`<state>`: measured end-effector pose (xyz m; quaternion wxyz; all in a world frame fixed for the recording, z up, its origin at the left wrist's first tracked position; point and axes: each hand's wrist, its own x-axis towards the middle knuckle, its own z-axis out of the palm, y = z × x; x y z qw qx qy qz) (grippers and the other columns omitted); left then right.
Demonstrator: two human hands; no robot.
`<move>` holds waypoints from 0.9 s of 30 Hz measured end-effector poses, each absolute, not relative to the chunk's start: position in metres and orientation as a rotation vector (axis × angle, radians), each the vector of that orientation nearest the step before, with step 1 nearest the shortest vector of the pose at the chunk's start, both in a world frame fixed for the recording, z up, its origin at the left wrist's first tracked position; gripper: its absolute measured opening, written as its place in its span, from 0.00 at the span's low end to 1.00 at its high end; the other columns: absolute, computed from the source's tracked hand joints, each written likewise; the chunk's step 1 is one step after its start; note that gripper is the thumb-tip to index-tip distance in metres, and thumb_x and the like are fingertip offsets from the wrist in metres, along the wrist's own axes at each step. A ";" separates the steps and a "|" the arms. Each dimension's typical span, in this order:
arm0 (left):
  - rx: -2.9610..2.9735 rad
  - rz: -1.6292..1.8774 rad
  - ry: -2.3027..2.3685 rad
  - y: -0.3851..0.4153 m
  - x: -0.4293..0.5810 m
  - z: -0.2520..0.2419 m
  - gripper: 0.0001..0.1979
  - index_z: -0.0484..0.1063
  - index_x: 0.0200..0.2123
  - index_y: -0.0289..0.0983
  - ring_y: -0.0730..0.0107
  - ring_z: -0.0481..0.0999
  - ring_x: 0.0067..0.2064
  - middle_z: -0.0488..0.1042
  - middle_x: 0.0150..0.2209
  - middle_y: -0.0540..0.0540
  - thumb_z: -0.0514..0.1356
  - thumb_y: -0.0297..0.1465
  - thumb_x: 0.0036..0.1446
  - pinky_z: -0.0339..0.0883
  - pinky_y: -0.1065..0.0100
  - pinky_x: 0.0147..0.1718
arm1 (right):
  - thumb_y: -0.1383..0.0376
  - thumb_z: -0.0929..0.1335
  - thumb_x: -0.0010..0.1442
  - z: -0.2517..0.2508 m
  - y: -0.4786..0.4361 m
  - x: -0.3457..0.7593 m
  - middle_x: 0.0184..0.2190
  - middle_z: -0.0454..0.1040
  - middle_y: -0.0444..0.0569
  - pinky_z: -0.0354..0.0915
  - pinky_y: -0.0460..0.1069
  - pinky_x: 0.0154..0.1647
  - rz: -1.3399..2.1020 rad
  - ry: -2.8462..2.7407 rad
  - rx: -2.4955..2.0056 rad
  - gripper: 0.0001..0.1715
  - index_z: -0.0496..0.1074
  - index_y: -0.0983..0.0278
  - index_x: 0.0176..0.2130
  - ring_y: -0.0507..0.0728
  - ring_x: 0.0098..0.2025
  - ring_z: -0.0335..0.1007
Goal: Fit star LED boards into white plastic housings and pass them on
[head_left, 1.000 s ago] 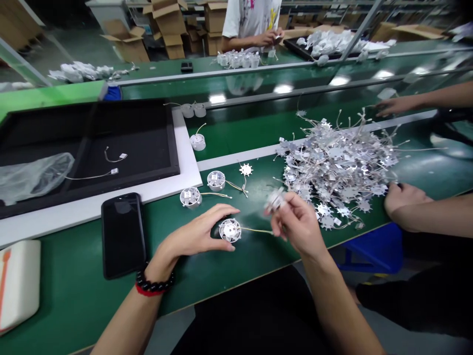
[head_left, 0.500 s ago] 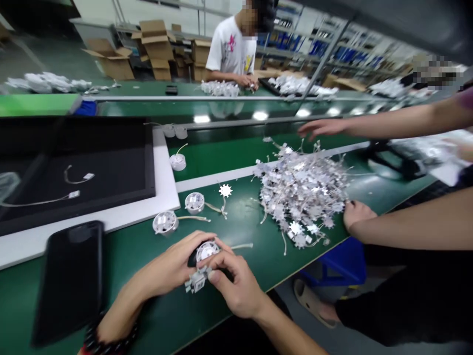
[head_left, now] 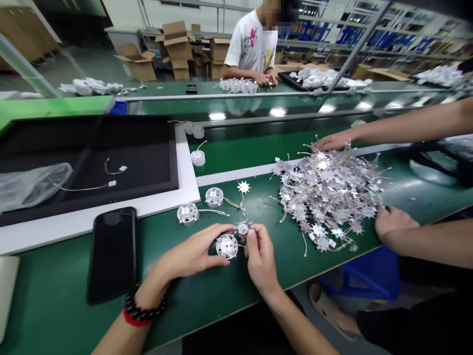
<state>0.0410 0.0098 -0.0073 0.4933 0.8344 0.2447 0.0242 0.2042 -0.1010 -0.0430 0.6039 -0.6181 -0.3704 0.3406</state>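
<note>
My left hand (head_left: 192, 251) curls its thumb and fingers around a round white plastic housing (head_left: 226, 246) with a spoked face, turned toward me. In my right hand (head_left: 261, 256), thumb and fingertips pinch a star-shaped metal plate (head_left: 243, 227) that carries a small square chip. It is just above and right of the housing; whether the two touch I cannot tell. A short wire shows between the hands. Behind my left hand sit two similar round housings with wires, one nearer (head_left: 187, 213) and one farther (head_left: 214, 196). A loose star-shaped plate (head_left: 244, 187) lies beyond.
Right of me is a large pile of star-shaped plates with wires (head_left: 328, 197); a co-worker's hands (head_left: 395, 224) reach to it. A black phone (head_left: 113, 254) lies left, before a white-edged black tray (head_left: 148, 158). Another person (head_left: 251, 47) works across the green bench.
The star-shaped plate has moved from below the housing to above its right side, with my right hand. The housing now faces me more openly. The co-worker's far hand has lowered to the pile.
</note>
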 end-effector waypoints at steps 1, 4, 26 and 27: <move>2.027 0.060 0.591 0.009 0.041 -0.007 0.34 0.60 0.65 0.48 0.52 0.68 0.64 0.67 0.64 0.44 0.68 0.37 0.59 0.62 0.53 0.64 | 0.49 0.60 0.71 -0.043 -0.098 0.206 0.35 0.71 0.47 0.67 0.51 0.39 0.752 -0.879 -1.464 0.18 0.65 0.59 0.40 0.57 0.36 0.70; 2.025 0.055 0.582 0.009 0.042 -0.005 0.33 0.60 0.65 0.47 0.53 0.68 0.64 0.68 0.64 0.44 0.68 0.37 0.60 0.62 0.53 0.63 | 0.51 0.60 0.71 -0.043 -0.088 0.212 0.36 0.72 0.48 0.65 0.52 0.41 0.689 -0.963 -1.553 0.15 0.65 0.60 0.42 0.58 0.38 0.69; 2.134 0.157 0.656 0.013 0.035 0.001 0.35 0.61 0.64 0.46 0.48 0.67 0.63 0.66 0.64 0.42 0.68 0.46 0.57 0.63 0.48 0.62 | 0.56 0.66 0.65 0.002 -0.092 0.256 0.48 0.72 0.52 0.62 0.58 0.57 0.801 -1.402 -1.599 0.13 0.69 0.60 0.32 0.61 0.53 0.69; 2.142 0.159 0.647 0.013 0.035 0.002 0.36 0.60 0.64 0.47 0.48 0.67 0.63 0.66 0.64 0.42 0.69 0.46 0.57 0.63 0.48 0.62 | 0.56 0.67 0.65 0.005 -0.093 0.257 0.48 0.73 0.51 0.63 0.58 0.56 0.883 -1.440 -1.587 0.13 0.70 0.60 0.31 0.61 0.52 0.71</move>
